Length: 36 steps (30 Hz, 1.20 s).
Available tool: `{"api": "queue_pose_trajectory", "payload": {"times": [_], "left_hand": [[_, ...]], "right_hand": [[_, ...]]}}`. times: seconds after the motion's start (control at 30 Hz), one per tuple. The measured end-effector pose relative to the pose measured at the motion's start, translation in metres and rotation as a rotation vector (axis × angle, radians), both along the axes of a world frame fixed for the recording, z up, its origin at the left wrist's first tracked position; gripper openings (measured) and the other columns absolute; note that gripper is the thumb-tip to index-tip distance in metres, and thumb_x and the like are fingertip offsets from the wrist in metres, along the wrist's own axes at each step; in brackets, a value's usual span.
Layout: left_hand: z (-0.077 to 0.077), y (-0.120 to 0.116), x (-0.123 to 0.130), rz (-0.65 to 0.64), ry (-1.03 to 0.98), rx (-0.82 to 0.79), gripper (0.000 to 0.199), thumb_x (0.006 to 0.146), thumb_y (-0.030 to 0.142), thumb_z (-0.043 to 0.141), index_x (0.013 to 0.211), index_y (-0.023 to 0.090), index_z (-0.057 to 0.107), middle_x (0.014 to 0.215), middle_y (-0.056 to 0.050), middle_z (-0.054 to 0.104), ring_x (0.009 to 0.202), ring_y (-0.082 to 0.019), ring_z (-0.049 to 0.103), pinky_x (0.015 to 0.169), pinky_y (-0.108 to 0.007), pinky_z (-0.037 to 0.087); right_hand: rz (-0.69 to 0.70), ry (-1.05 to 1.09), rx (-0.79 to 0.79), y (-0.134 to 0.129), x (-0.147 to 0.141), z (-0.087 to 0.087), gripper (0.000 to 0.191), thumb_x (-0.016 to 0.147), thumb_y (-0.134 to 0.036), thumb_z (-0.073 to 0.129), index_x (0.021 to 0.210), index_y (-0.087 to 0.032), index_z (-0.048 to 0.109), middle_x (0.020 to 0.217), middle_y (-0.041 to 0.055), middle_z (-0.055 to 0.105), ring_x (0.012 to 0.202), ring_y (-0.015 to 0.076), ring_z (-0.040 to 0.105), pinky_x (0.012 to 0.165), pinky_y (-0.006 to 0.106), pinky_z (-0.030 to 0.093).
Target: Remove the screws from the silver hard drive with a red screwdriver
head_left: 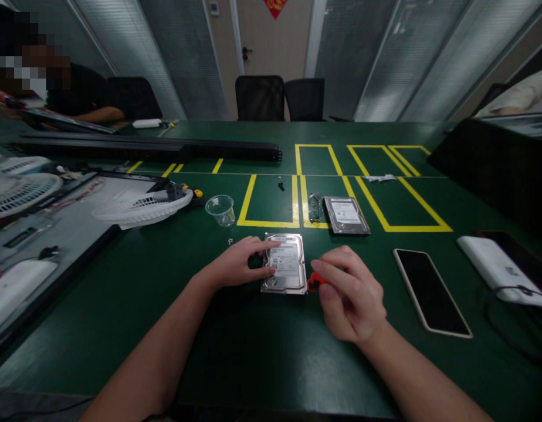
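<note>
A silver hard drive (289, 278) with a white label lies flat on the green table in front of me. My left hand (238, 261) rests on its left side, with index finger and thumb spread apart on the label. At the drive's lower right edge, my right hand (352, 293) pinches a small red-and-black tool (315, 282); its tip is too small to make out. Another hard drive (346, 215) lies farther back, beside a clear bag of small parts (315, 207). A clear plastic cup (220, 210) stands left of the drives, with tiny metal bits (230, 241) near it.
A phone (432, 293) and a white power bank (503, 269) with a cable lie at right. White fan parts (143, 208) and a large panel (77, 234) occupy the left. Behind are a long black bar (165, 147) and yellow tape outlines (268, 223). Other people sit at both sides.
</note>
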<state>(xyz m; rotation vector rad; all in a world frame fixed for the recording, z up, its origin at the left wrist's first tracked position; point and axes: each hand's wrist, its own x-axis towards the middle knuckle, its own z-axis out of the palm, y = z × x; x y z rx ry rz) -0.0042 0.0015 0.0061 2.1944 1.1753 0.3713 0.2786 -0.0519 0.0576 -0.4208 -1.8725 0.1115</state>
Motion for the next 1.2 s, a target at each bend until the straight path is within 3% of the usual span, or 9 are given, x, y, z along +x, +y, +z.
{"api": "queue_pose_trajectory", "payload": {"times": [0.47,0.8,1.03,1.2], "left_hand": [[0.0023,-0.0009,0.0009,0.014,0.007,-0.019,0.069,0.101,0.053,0.076,0.165,0.042,0.052,0.12,-0.006,0.06,0.107,-0.024,0.059,0.096,-0.039,0.048],[0.0023,-0.0015,0.0011,0.014,0.006,-0.014,0.069,0.101,0.053,0.076,0.165,0.04,0.052,0.12,-0.007,0.06,0.106,-0.025,0.059,0.096,-0.04,0.048],[0.0018,-0.001,0.0011,0.009,-0.002,-0.007,0.069,0.101,0.052,0.076,0.165,0.039,0.053,0.12,-0.007,0.061,0.106,-0.025,0.059,0.096,-0.039,0.049],[0.0,-0.0006,0.0008,-0.001,-0.006,0.009,0.067,0.102,0.053,0.075,0.164,0.038,0.054,0.119,-0.007,0.061,0.106,-0.025,0.059,0.095,-0.039,0.049]], "right_hand": [[-0.019,-0.012,0.005,-0.0001,0.0003,-0.0007,0.047,0.089,-0.002,0.058,0.133,-0.014,0.07,0.105,0.0109,0.067,0.087,0.0209,0.065,0.071,0.038,0.058],[0.049,0.01,-0.025,-0.0008,0.0005,-0.0024,0.046,0.087,0.002,0.063,0.132,-0.008,0.068,0.12,0.0217,0.078,0.102,0.0258,0.078,0.082,0.042,0.064],[0.081,0.043,-0.003,0.0019,-0.0029,-0.0054,0.051,0.087,0.002,0.065,0.137,-0.009,0.064,0.111,0.0181,0.081,0.098,0.0244,0.08,0.078,0.039,0.065],[0.043,-0.024,-0.001,0.0024,-0.0025,-0.0024,0.044,0.091,-0.001,0.064,0.133,-0.012,0.066,0.105,0.0163,0.08,0.088,0.0238,0.076,0.071,0.04,0.064]]}}
